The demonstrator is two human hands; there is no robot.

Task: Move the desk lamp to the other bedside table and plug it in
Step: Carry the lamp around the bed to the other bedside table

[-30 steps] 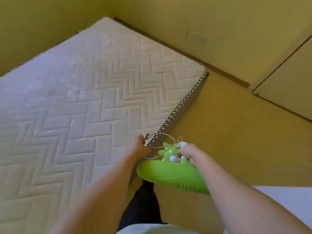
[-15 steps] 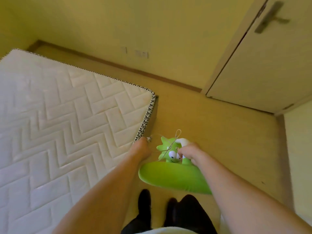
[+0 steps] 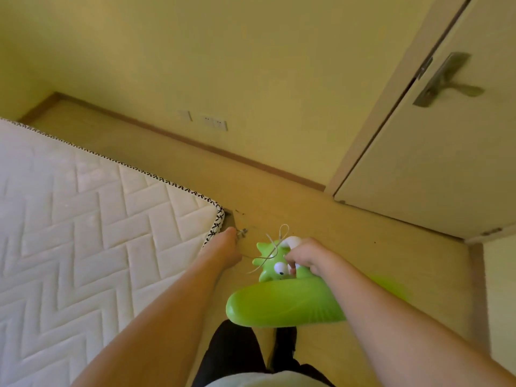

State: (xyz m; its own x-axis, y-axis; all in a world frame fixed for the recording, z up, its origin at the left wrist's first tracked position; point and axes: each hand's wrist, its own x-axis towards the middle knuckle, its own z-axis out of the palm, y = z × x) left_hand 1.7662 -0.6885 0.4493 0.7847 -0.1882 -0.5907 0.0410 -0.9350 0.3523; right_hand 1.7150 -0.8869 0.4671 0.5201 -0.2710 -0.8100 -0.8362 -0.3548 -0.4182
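The desk lamp is bright green, with a wide flat shade and a cartoon spiky body with eyes. I carry it in the air above the floor, low in the middle of the view. My right hand is closed around the lamp's body and white neck. A thin pale cord loops over the body toward my left hand, which is closed on the cord's plug, its metal prongs sticking out past the fingers.
A white quilted mattress fills the left; its corner lies just left of my left hand. Wall sockets sit low on the far wall. A closed door with a lever handle stands at the right. Wooden floor lies ahead.
The view has swung right and forward: the mattress slid left, the wall sockets and door came closer. Both hands keep the same hold on lamp and plug.
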